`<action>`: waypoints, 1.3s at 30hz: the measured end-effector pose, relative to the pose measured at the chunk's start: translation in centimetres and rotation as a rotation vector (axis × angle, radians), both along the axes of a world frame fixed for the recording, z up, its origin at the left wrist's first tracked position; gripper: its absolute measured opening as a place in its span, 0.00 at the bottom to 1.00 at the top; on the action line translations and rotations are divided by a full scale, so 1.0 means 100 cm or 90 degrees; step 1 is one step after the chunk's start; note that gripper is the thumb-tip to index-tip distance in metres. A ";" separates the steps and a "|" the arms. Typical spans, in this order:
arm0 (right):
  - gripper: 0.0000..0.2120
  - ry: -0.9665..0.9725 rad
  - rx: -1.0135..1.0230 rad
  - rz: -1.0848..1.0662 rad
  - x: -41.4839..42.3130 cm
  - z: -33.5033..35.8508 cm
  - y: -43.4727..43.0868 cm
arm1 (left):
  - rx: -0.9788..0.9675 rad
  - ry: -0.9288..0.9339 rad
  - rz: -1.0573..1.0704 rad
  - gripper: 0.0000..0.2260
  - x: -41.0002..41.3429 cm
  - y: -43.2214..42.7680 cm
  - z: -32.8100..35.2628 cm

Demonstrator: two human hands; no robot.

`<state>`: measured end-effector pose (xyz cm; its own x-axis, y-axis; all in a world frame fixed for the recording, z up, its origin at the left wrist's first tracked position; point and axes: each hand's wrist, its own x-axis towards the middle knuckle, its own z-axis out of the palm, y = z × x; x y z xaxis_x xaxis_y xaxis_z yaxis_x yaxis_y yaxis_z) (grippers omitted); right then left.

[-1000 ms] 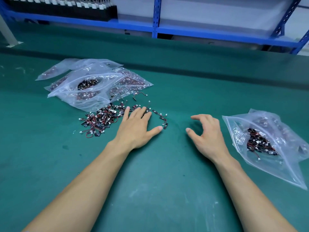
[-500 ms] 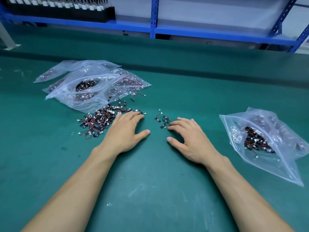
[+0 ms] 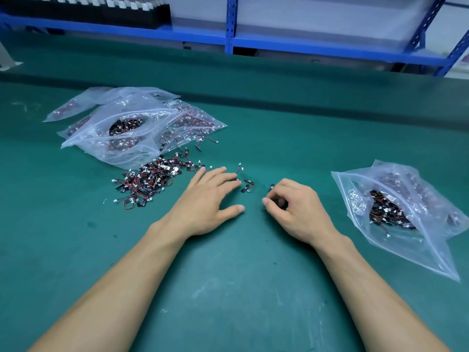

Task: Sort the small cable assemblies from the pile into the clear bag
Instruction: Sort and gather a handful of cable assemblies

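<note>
1. While the left hand (image 3: 210,199) lies palm down on the green mat (image 3: 228,288), its fingers are straight and slightly fanned, with the thumb held out to the side.
2. Its fingertips touch a few loose assemblies (image 3: 245,183) that lie apart from the main heap, between the two hands.
3. Opposite it, the right hand (image 3: 297,209) rests on the mat with its fingers curled in toward the thumb. They pinch a single assembly (image 3: 271,186), of which only a black end shows beside the index finger.
4. Left of the left hand lies the pile (image 3: 149,181) of small cable assemblies: black tabs, red and black wires and white connectors, spread loosely on the mat.
5. Just behind the pile sits a stack of bags (image 3: 132,128), clear and overlapping, each holding more of the same parts.
6. Well to the right of the right hand lies the clear bag (image 3: 396,212), flat on the mat with its mouth toward the hands and a cluster of assemblies inside it.
7. At the far edge of the bench runs a blue shelf frame (image 3: 279,44), with a row of black items (image 3: 83,8) on its left part.
</note>
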<state>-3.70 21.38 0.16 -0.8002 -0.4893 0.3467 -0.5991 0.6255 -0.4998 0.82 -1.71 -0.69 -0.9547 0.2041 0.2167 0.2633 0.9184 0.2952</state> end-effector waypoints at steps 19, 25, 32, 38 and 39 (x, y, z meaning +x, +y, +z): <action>0.04 -0.040 0.014 -0.047 -0.006 -0.002 0.008 | 0.040 0.067 -0.051 0.21 0.002 0.008 0.005; 0.09 -0.036 -0.032 -0.110 -0.007 0.000 0.009 | -0.013 0.041 -0.085 0.23 0.001 0.022 0.002; 0.09 -0.039 -0.023 -0.094 -0.010 -0.003 0.011 | 0.076 0.065 -0.174 0.14 0.006 0.021 0.005; 0.07 -0.026 -0.011 -0.075 -0.011 -0.007 0.011 | 0.165 0.096 -0.153 0.08 0.007 0.015 0.006; 0.07 -0.030 -0.004 -0.074 -0.011 -0.007 0.011 | 0.166 0.109 -0.119 0.09 0.005 0.013 0.007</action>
